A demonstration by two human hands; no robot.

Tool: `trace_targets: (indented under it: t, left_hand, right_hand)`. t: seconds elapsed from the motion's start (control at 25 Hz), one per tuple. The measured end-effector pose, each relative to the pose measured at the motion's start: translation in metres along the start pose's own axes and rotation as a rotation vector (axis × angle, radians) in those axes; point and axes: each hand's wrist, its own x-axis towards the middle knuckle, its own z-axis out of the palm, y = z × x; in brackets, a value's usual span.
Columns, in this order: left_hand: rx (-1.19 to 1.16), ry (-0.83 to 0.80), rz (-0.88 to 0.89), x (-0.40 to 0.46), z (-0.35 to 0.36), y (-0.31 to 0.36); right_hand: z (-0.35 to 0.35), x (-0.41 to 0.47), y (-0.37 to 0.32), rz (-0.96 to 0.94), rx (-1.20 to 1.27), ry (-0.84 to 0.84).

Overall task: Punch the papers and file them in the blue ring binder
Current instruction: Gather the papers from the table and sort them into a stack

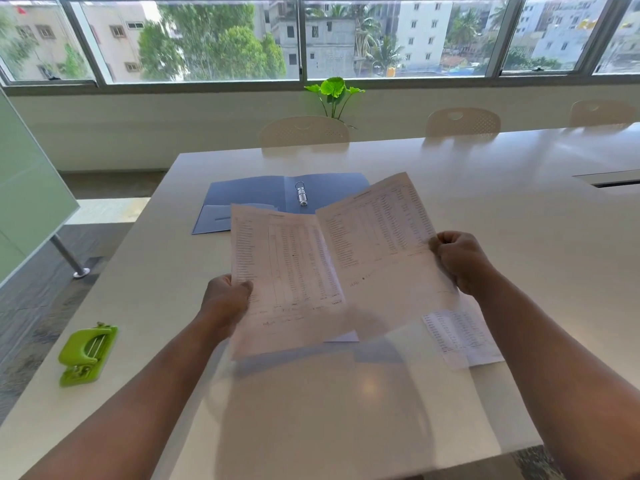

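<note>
Above the table I hold two printed sheets. My left hand [227, 301] grips the left sheet [287, 268] at its left edge. My right hand [460, 261] pinches the right sheet [377, 230] at its right edge. The two sheets overlap in the middle. Behind them the blue ring binder [249, 199] lies open flat on the table, its metal rings [301, 195] showing. More printed paper [460, 337] lies on the table under my right forearm. A green hole punch [88, 353] sits near the table's left edge, well left of my left arm.
The white table [519, 209] runs far to the right, with a cable slot [609, 180] in it. Cream chairs [304, 131] stand along its far side, a green plant [334, 93] behind them. A glass board on a metal leg [67, 256] stands at the left.
</note>
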Motion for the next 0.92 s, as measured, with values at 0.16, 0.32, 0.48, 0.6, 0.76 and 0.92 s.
trace_targets:
  t: [0.16, 0.32, 0.48, 0.6, 0.76, 0.92]
  left_hand:
    - [-0.006, -0.009, 0.046, 0.003, -0.005, 0.010]
    - [0.008, -0.040, 0.108, -0.004, -0.001, 0.014]
    - [-0.076, -0.143, 0.119, -0.011, 0.009, 0.024]
    - [-0.111, -0.211, 0.114, -0.017, 0.014, 0.030]
    - [-0.147, -0.267, 0.124, -0.024, 0.016, 0.032]
    - [-0.213, -0.336, 0.187, -0.031, 0.017, 0.036]
  right_hand:
    - [0.009, -0.006, -0.007, 0.032, 0.080, -0.064]
    - [0.020, -0.013, -0.010, 0.103, 0.151, -0.140]
    - [0.043, -0.028, -0.011, 0.143, 0.197, -0.171]
    - [0.060, -0.038, -0.008, 0.142, 0.181, -0.199]
    - [0.074, -0.050, -0.014, 0.118, 0.194, -0.245]
    - [0.081, -0.056, -0.019, 0.085, 0.226, -0.273]
